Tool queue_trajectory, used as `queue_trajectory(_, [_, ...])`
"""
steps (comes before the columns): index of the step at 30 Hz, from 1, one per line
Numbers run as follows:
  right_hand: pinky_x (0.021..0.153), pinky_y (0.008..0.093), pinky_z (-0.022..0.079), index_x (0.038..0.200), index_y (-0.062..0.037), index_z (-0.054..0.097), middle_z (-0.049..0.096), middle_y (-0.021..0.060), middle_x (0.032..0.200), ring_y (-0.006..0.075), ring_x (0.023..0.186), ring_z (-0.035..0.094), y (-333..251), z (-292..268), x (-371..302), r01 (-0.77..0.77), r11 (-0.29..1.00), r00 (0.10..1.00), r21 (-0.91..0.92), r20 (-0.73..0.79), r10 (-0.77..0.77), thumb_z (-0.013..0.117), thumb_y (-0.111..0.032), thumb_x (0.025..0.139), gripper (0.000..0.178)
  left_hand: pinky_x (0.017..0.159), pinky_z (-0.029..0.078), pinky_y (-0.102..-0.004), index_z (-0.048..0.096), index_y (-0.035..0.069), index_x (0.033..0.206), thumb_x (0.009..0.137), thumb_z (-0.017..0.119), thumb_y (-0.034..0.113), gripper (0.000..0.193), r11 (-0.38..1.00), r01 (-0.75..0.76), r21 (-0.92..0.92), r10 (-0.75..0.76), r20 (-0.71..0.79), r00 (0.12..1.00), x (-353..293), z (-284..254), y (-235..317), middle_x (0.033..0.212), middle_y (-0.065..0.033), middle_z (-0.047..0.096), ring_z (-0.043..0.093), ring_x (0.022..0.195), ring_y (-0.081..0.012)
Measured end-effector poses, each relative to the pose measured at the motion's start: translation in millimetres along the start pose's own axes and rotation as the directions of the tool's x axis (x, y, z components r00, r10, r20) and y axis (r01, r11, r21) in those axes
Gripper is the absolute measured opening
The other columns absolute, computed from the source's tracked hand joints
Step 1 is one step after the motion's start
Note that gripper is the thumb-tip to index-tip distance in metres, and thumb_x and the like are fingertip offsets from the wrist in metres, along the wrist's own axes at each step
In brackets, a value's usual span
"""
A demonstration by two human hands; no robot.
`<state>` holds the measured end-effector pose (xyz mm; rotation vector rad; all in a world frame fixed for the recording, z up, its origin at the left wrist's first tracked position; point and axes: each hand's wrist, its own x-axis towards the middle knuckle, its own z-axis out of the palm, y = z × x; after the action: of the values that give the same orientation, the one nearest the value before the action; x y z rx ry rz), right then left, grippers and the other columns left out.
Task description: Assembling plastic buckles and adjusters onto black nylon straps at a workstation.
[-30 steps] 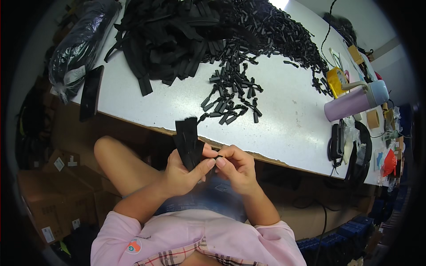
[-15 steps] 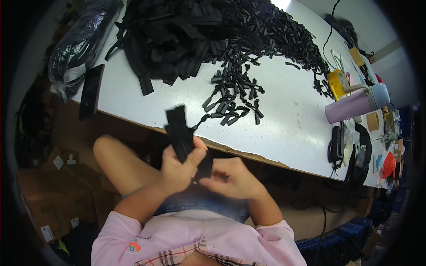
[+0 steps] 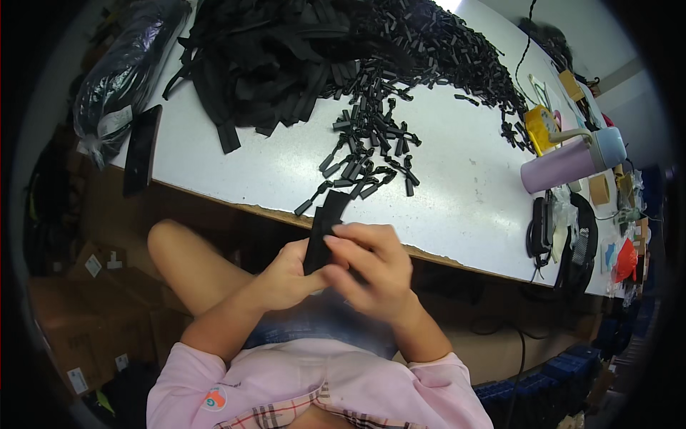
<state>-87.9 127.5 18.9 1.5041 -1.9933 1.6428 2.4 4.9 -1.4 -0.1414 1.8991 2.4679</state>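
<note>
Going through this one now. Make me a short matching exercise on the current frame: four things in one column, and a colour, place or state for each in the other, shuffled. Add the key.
Things
1. Black strip nearest the person
2. Bottle
3. Flat dark slab
4. Cardboard boxes

Colour, place or state
A. At the left edge of the table, beside a plastic-wrapped bundle
B. Brown, in the lower left of the view
C. Held in the left hand
D. Lilac and pale blue

Right pairs
1-C, 2-D, 3-A, 4-B
</note>
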Motion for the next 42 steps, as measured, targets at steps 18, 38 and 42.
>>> queue_trajectory(18, [0.043,0.0164,0.039,0.082,0.0015,0.054,0.055,0.0036,0.067,0.0047,0.052,0.048,1,-6,-18,-0.647,0.361,0.695,0.672,0.327,0.640,0.058,-0.004,0.078,0.007,0.047,0.046,-0.0199,0.049,0.000,0.088,0.081,0.055,0.010,0.013,0.994,-0.071,-0.085,0.052,-0.208,0.977,0,8,7,0.066,-0.0031,0.052,0.050,0.052,-0.0072])
queue_trajectory(38, [0.057,0.0323,0.043,0.086,0.0012,0.056,0.051,0.0120,0.082,0.0254,0.068,0.051,62,-19,22,-0.191,0.762,0.981,-0.619,-0.104,0.161,0.053,0.005,0.070,0.016,0.052,0.047,-0.0254,0.047,-0.001,0.094,0.082,0.053,0.015,0.021,0.911,0.015,-0.412,-0.146,-0.288,0.946,8,8,8,0.072,-0.0078,0.053,0.054,0.058,-0.0137])
queue_trajectory(42, [0.058,0.0318,0.043,0.079,0.0000,0.055,0.052,0.0102,0.076,0.0245,0.068,0.051,55,-23,17,-0.152,0.741,0.987,-0.654,-0.059,0.150,0.056,0.003,0.067,0.012,0.055,0.043,-0.0218,0.050,0.000,0.093,0.080,0.057,0.015,0.021,0.965,0.065,-0.253,-0.152,-0.339,0.928,7,6,2,0.077,-0.0043,0.054,0.051,0.063,-0.0093])
